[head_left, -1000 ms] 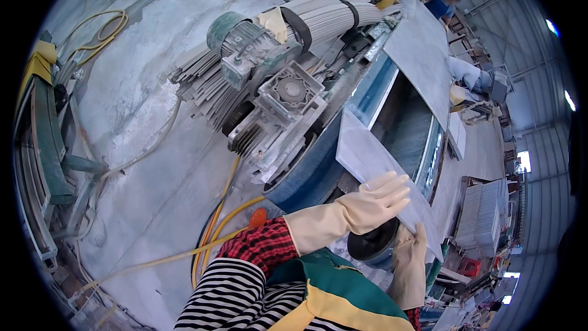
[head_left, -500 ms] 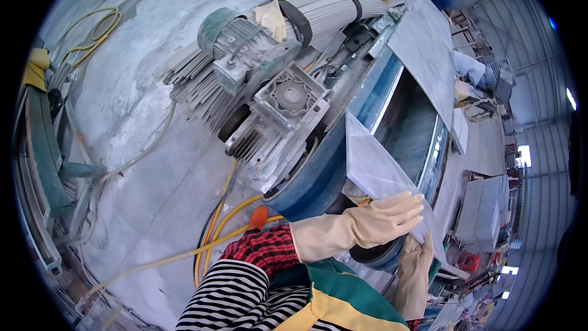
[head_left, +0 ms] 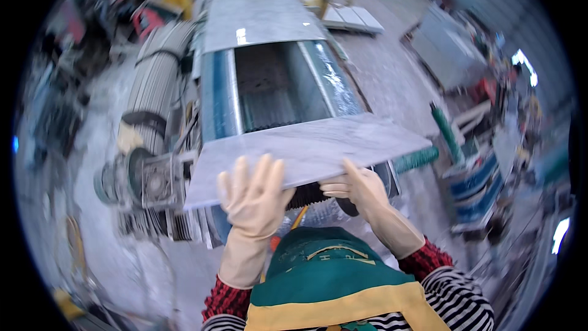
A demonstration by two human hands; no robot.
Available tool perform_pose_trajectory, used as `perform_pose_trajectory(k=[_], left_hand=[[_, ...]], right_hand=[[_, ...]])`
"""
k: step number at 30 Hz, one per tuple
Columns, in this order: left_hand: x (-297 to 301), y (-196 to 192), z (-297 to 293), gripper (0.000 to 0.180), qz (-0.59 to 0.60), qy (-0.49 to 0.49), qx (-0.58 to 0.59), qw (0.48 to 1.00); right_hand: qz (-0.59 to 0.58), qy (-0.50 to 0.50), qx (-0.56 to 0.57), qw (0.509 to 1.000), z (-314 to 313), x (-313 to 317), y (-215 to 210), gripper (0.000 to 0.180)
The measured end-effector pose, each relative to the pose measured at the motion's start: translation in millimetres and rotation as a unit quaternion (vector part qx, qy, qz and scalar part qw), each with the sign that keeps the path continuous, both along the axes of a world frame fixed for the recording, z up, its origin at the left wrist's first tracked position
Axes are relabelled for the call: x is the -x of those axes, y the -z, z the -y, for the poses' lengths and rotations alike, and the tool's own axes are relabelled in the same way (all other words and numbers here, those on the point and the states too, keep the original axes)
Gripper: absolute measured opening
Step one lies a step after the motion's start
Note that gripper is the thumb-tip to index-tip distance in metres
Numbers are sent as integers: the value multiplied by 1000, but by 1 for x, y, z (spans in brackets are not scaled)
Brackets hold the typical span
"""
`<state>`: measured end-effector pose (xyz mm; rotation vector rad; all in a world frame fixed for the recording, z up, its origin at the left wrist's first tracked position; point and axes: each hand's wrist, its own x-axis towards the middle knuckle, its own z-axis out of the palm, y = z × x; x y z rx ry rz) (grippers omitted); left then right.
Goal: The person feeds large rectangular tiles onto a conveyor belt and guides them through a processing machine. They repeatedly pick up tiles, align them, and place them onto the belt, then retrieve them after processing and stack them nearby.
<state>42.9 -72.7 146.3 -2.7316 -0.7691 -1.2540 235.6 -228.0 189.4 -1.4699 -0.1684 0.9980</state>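
Observation:
A grey-white veined stone slab (head_left: 312,144) lies across the near end of a machine with a blue frame (head_left: 215,95). My left hand (head_left: 252,199), in a cream rubber glove, rests on the slab's near edge with its fingers spread over the top. Farther right, my right hand (head_left: 365,199) in a matching glove grips the same edge, thumb above and fingers curled below. A second pale slab (head_left: 263,15) covers the machine's far part. Between the two slabs a dark opening (head_left: 269,83) shows, with a bristly strip partly hidden under the near slab.
A dusty motor and gearbox (head_left: 158,178) jut out on the left, beside a strapped ribbed bundle (head_left: 156,73). White slabs (head_left: 354,19) lie at the far right. A green roller (head_left: 418,158) sticks out on the right, near a blue-and-white object (head_left: 474,187).
My view has turned right, bringing the machine straight ahead. My hands are now farther apart along the near slab's edge, and the left one has spread its fingers.

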Motion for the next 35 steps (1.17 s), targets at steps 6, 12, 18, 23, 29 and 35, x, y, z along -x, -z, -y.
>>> perform_pose_trajectory(k=[6,12,18,23,29,35], left_hand=[[6,-7,-2,55,-113,-23,-91,989],[41,-10,-23,52,-191,3,-159,969],[52,-10,-30,52,-225,18,-92,970],[62,-11,-39,45,-253,12,-59,965],[59,-18,-38,49,-250,31,-50,966],[56,-19,-42,56,-254,19,-57,965]], right_hand=[[-84,-128,-139,978,19,-17,37,68],[-91,-206,-223,948,-1,-2,64,72],[-39,-219,-227,948,-1,-3,65,70],[0,-250,-254,934,-10,-1,78,64],[78,-228,-255,936,-14,4,76,69],[134,-231,-280,922,-19,2,77,39]])
